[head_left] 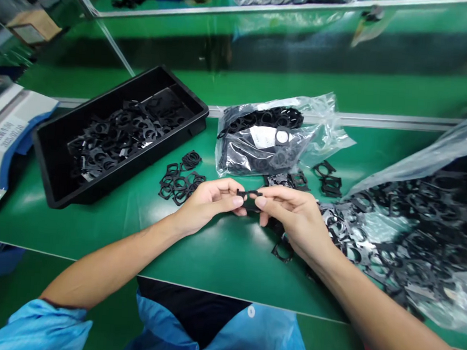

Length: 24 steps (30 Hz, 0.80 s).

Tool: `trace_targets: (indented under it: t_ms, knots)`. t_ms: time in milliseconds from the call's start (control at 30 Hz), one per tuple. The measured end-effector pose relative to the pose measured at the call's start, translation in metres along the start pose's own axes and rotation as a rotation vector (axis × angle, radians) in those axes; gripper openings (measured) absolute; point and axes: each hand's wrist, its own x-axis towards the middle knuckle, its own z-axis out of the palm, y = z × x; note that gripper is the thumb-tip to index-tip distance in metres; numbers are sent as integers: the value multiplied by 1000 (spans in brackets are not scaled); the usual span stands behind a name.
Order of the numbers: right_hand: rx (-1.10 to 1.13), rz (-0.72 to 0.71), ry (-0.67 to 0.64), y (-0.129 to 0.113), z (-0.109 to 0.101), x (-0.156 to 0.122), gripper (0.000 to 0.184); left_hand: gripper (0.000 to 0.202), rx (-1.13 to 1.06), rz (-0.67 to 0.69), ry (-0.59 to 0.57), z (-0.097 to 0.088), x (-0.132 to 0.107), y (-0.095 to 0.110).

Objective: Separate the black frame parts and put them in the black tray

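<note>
My left hand [209, 202] and my right hand [290, 213] meet over the green table [212, 248], both pinching one small black plastic ring part [249, 197] between thumbs and fingertips. A small heap of the same black ring parts [181, 179] lies just left of my left hand. More loose ring parts [345, 231] lie under and beside my right hand.
A black tray [55, 146] with several ring parts stands at the left. A clear plastic bag of parts [268, 135] lies behind my hands, a larger open bag [426, 220] at the right. A white and blue machine [4, 137] sits at the far left.
</note>
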Motion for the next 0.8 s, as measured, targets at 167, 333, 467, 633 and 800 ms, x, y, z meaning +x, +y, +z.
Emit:
trace_targets:
  t_ms: [167,333,467,633,800]
  knots:
    - [-183,-230,113,7,-2,-1,19,34,151,139,111,-2,0,-3]
    - [-578,-602,89,11,-2,-6,13,36,233,259,115,0,-3,-7]
    - [-562,-577,-40,11,1,-8,15,26,288,357,135,-1,-5,-6]
    - [-247,-298,15,12,3,-6,21,19,466,442,87,-2,-7,-6]
    - [-253,-210,-22,12,4,-5,30,21,599,630,143,-1,-9,-10]
